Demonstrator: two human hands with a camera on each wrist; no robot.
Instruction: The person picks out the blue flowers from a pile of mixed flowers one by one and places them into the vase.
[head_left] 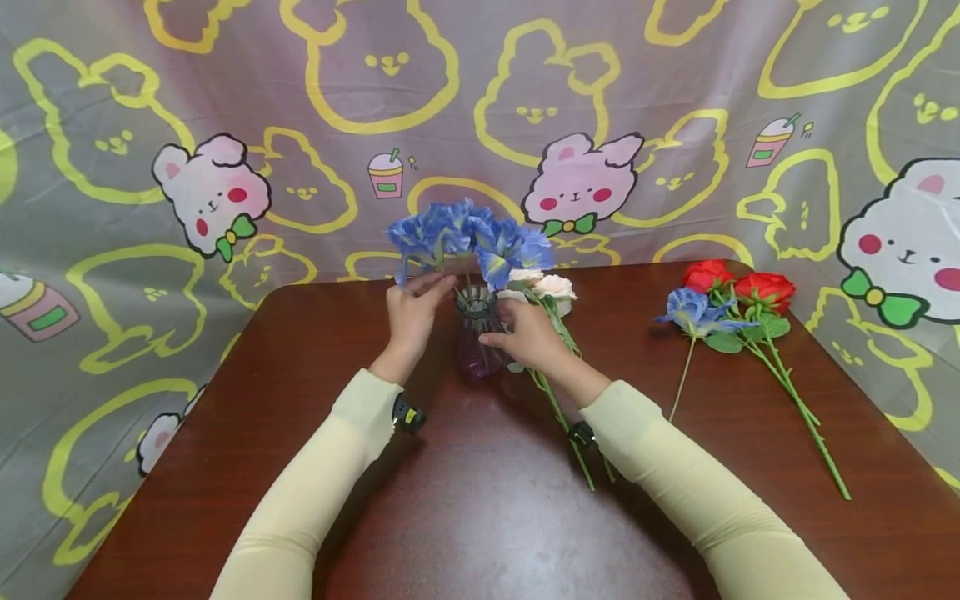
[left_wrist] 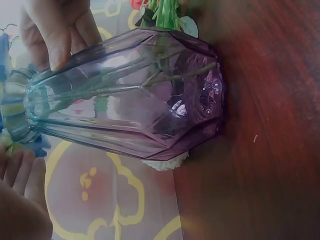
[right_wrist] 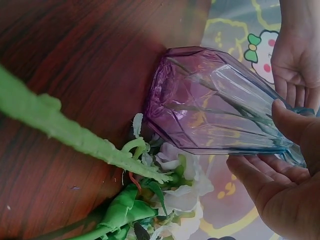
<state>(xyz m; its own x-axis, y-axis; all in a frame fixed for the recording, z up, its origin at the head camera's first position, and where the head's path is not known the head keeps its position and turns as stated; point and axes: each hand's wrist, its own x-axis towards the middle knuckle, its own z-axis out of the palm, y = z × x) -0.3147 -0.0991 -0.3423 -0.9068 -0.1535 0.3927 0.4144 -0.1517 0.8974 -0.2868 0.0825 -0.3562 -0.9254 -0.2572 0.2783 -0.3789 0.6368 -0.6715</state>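
Observation:
A glass vase (head_left: 474, 354), purple at its base and bluish at its neck, stands on the table with several stems inside. My right hand (head_left: 538, 337) grips it from the right around the upper body, thumb on the near side, as the right wrist view of the vase (right_wrist: 215, 110) shows. Blue artificial flowers (head_left: 457, 232) spread above the rim. Beside the neck, just under the left blooms, is my left hand (head_left: 414, 312). Its fingers are extended and relaxed in the right wrist view, where the left hand (right_wrist: 297, 65) appears beyond the vase.
White roses (head_left: 555, 288) on green stems lie right of the vase, partly beneath the right forearm. Farther right on the brown table (head_left: 360, 500) lie two red roses (head_left: 765, 290) and a single blue flower (head_left: 693, 312). A patterned curtain (head_left: 465, 150) hangs behind.

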